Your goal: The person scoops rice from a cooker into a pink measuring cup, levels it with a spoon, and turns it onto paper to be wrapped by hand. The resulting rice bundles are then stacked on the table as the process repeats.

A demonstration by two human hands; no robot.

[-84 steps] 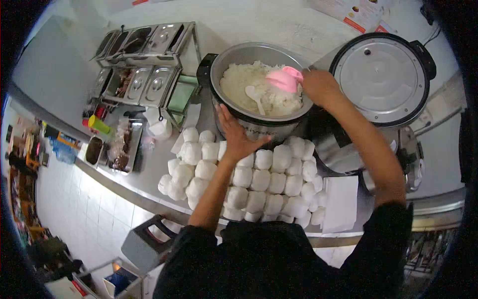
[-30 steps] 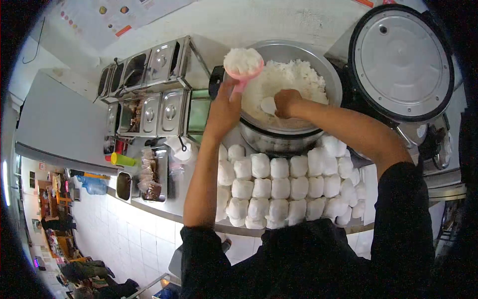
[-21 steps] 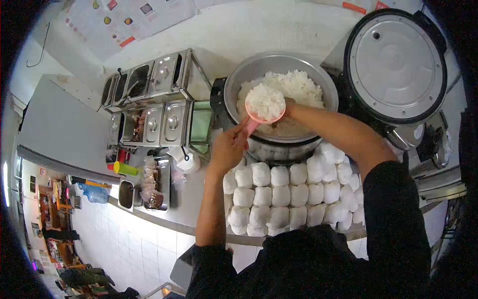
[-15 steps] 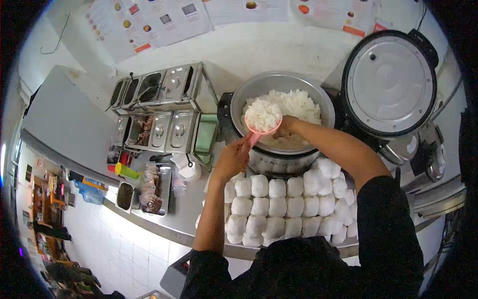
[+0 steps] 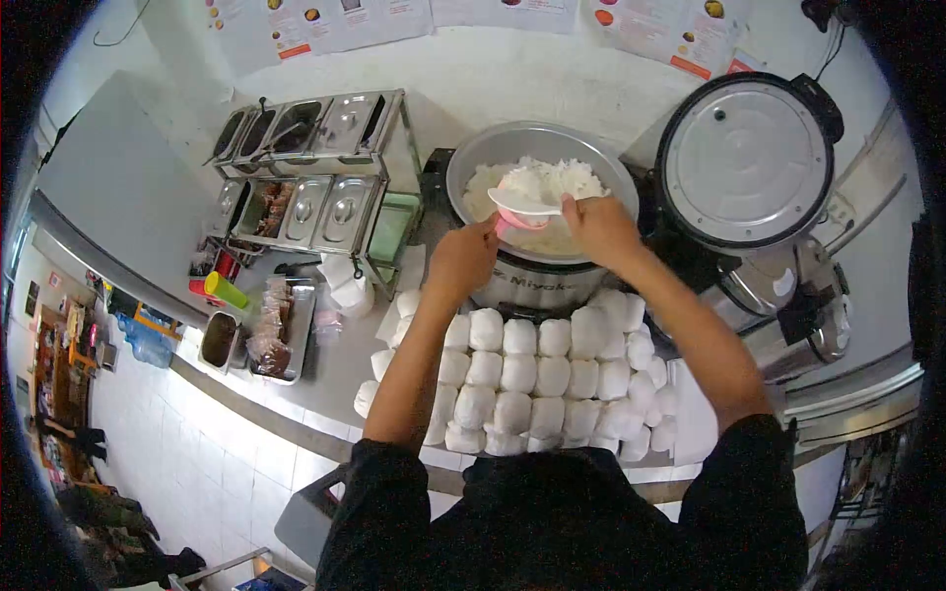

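Observation:
Over the large rice cooker (image 5: 552, 286), my left hand (image 5: 467, 258) is closed on the handle of a pink scoop (image 5: 520, 219). A white paddle (image 5: 524, 203) lies across the top of the scoop, with rice on it, and my right hand (image 5: 597, 230) grips its handle end. Cooked rice (image 5: 567, 179) fills part of the metal pot below. Just in front of the cooker, several rows of white wrapped bundles (image 5: 518, 374) cover the counter under my forearms.
The round cooker lid (image 5: 746, 163) stands open at the right, above metal containers (image 5: 764, 288). A two-tier rack of steel food pans (image 5: 307, 212) is at the left. Nearby are a tray of packets (image 5: 286, 330), a yellow-green cup (image 5: 226, 290) and a green container (image 5: 391, 229).
My right hand has risen out of the pot, and the white paddle now shows over the pink scoop. The heaped rice in the scoop looks lower. The camera view has shifted slightly.

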